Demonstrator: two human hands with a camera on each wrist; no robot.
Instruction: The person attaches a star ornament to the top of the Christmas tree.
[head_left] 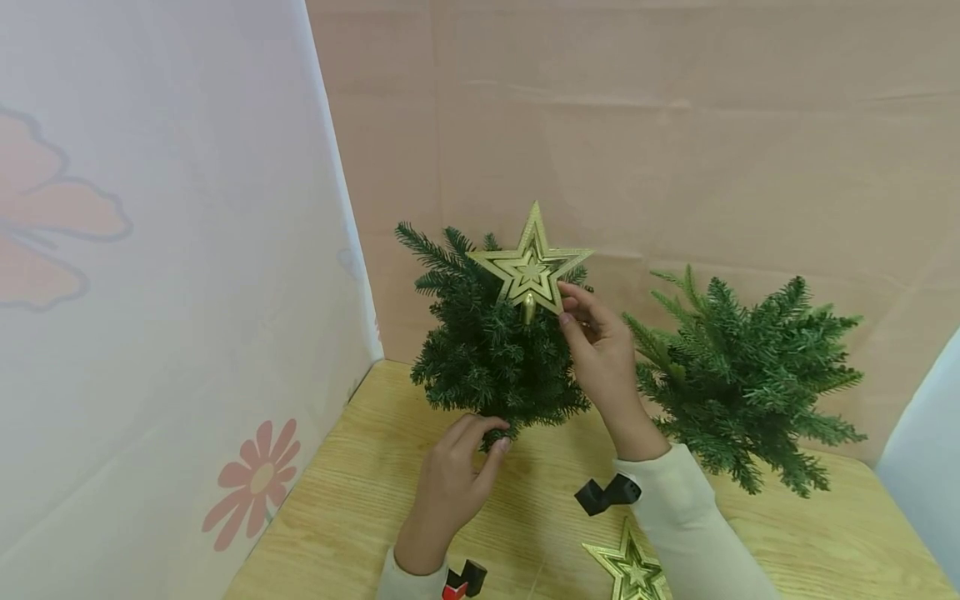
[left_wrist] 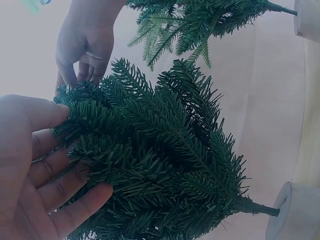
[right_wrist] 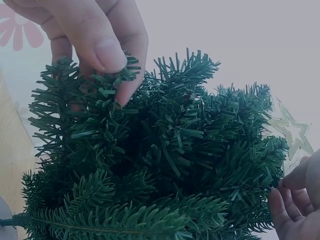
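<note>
A gold star topper (head_left: 531, 271) with a short tube at its base stands in front of and over the top of a small green artificial Christmas tree (head_left: 480, 358). My right hand (head_left: 606, 358) pinches the star's lower right point between thumb and index finger. Lower down, my left hand (head_left: 450, 475) holds a branch tip (head_left: 493, 438) at the tree's front with thumb and index finger. The left wrist view shows the other fingers (left_wrist: 82, 210) of that hand spread along the needles. In the right wrist view, needles hide part of the star (right_wrist: 295, 132).
A second green tree (head_left: 757, 375) stands to the right, close to my right forearm. Another gold star (head_left: 633, 571) lies on the wooden table (head_left: 352, 500) near the front. Beside the table on the left rises a pale wall with printed flowers (head_left: 261, 479); beige cloth (head_left: 637, 150) hangs behind.
</note>
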